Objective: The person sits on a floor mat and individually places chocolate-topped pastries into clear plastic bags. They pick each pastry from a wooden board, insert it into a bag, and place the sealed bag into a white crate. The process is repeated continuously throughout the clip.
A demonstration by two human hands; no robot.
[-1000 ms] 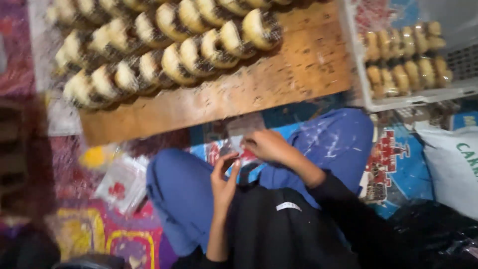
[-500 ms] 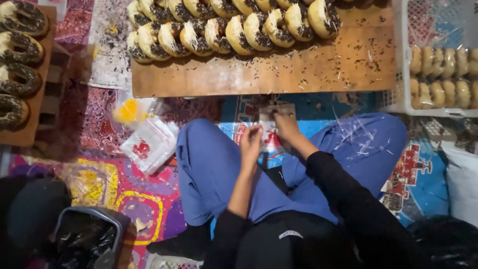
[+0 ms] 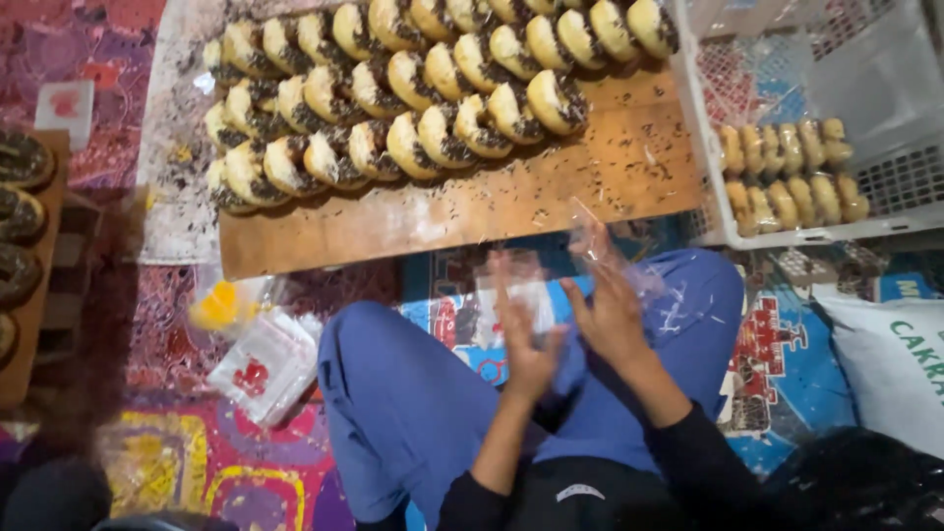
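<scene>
I sit cross-legged in blue trousers (image 3: 413, 393). My left hand (image 3: 526, 339) and my right hand (image 3: 612, 307) are raised above my lap, both blurred, with a thin clear plastic bag (image 3: 521, 295) held between them. The bag's upper edge reaches toward the near edge of a wooden board (image 3: 511, 211). Rows of sprinkle-topped doughnuts (image 3: 433, 88) stand on edge on that board, just beyond my hands.
A white plastic crate (image 3: 787, 231) at the right holds several wrapped doughnuts (image 3: 787, 172). A stack of clear bags with red print (image 3: 264, 366) lies left of my knee. More doughnuts sit on a board (image 3: 20, 324) at far left. A white sack (image 3: 890, 354) lies at right.
Both hands have lifted from my lap toward the board, and the plastic bag is now spread between them. The camera view has also shifted.
</scene>
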